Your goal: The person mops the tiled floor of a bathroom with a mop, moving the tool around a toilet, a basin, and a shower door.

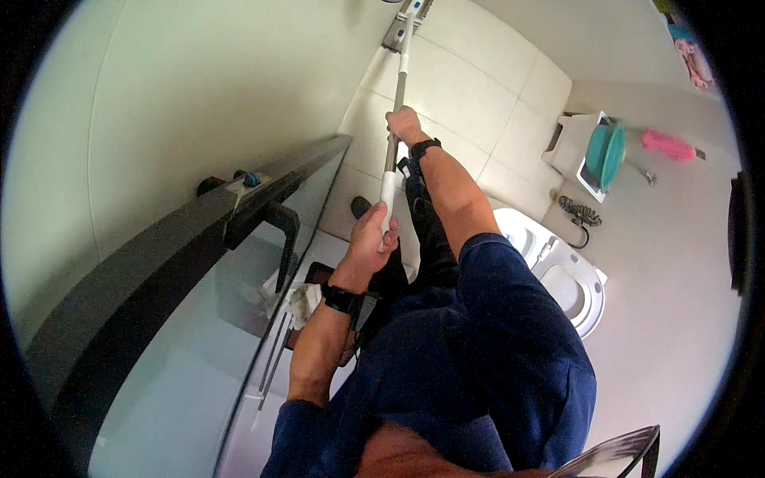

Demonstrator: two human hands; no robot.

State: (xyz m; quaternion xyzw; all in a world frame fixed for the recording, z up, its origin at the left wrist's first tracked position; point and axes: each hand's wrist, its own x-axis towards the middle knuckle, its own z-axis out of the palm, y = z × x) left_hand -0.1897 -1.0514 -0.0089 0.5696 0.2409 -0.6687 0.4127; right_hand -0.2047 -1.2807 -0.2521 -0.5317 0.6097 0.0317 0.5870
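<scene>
A long mop [401, 86] with a white and grey pole runs away from me, its flat head [396, 35] at the far end of the tiled floor, by the wall, partly cut off by the picture's edge. My left hand [371, 240] is closed round the white lower end of the pole. Farther up, my right hand [405, 125] grips the grey section. Both wrists wear black bands.
On my left stands a dark-framed glass door [191, 350] with a black handle [283, 235]. To the right are a white toilet [570, 287] with its lid raised, a coiled black hose [579, 211], a teal basin [606, 157] on a white stand, and a pink cloth [668, 146].
</scene>
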